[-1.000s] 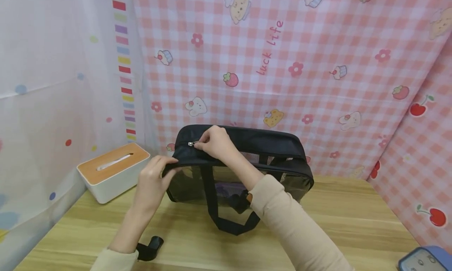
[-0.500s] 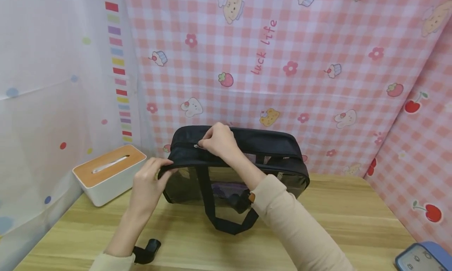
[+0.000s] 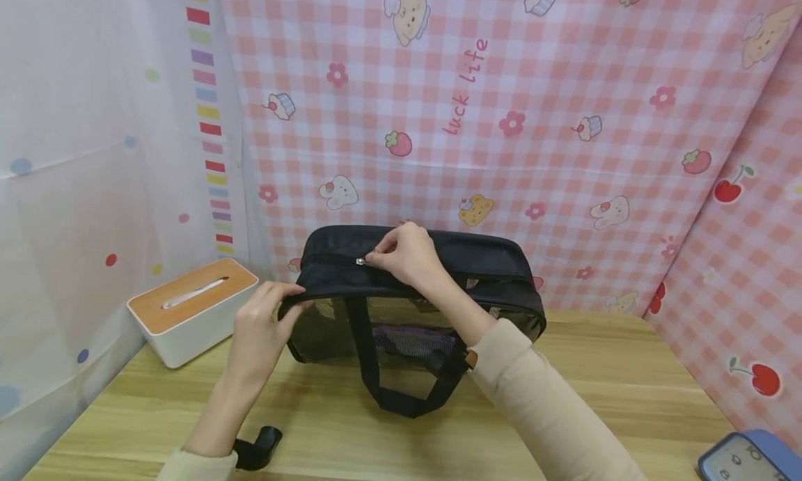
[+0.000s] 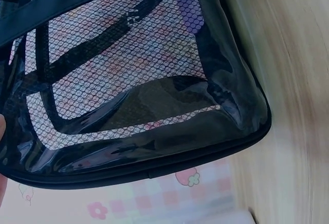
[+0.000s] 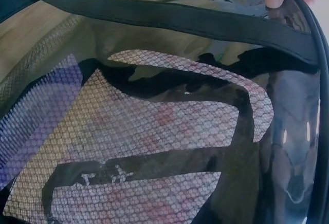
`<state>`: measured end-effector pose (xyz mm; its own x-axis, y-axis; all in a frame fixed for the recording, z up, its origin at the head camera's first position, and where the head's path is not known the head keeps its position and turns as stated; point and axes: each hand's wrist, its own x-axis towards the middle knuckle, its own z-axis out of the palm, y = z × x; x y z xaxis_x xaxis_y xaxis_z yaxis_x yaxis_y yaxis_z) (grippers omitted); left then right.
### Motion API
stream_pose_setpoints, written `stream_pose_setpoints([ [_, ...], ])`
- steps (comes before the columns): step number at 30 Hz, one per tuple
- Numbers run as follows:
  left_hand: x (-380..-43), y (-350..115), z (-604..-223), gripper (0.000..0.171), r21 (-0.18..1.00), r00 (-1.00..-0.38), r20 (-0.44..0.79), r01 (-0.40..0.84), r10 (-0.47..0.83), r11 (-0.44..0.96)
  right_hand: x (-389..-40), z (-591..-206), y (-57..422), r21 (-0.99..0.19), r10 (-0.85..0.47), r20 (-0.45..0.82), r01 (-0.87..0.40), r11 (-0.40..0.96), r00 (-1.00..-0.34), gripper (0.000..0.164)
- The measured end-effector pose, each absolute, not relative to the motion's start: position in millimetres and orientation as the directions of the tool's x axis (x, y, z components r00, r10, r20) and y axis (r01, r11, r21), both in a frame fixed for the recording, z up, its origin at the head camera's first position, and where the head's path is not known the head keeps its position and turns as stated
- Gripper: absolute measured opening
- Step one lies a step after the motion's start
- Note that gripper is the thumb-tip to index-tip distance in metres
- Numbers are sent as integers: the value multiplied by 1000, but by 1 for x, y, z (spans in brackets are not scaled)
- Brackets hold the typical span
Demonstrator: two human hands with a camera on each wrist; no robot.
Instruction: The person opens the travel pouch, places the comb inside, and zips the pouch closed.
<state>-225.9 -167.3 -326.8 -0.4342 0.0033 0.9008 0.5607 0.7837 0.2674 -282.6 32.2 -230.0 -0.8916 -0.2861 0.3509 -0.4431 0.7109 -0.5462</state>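
A black bag [image 3: 326,328] with a see-through front and mesh stands on the wooden table. Its strap handle [image 3: 407,404] hangs down in front. My right hand [image 3: 407,255] pinches the pull of a metal zipper slider [image 3: 361,262] on the top, left of the middle. With thumb and fingers my left hand [image 3: 260,321] grips the bag's top left corner. Through the front shows a purple item [image 3: 413,342]; in the left wrist view this purple item [image 4: 187,5] lies behind the clear panel. To the right of my right hand, a gap shows in the bag's top.
A white tissue box [image 3: 194,314] with a wood-look lid stands left of the bag. At the table's right front corner sits a blue-framed clock [image 3: 752,456]. A black strap [image 3: 257,446] shows beside my left wrist. Patterned cloth [image 3: 401,105] hangs behind the table.
My right hand has drawn the zipper slider to the right along the bag's top. My left hand keeps its grip on the corner. The view has shifted slightly.
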Motion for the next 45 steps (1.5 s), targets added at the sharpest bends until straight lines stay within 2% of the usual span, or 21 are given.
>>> stream_pose_setpoints([
  [14,-228,-165,-327,21,277,-434,901,565,-6,777,-280,-230,60,-592,-189,341,-367,718,-921,14],
  [20,-228,-167,-327,21,267,-422,907,556,-10,787,-279,-231,78,-588,-193,353,-378,715,-915,16],
  [45,-229,-165,-330,22,264,-437,899,538,-3,801,-277,-227,134,-626,-125,354,-335,704,-927,16],
])
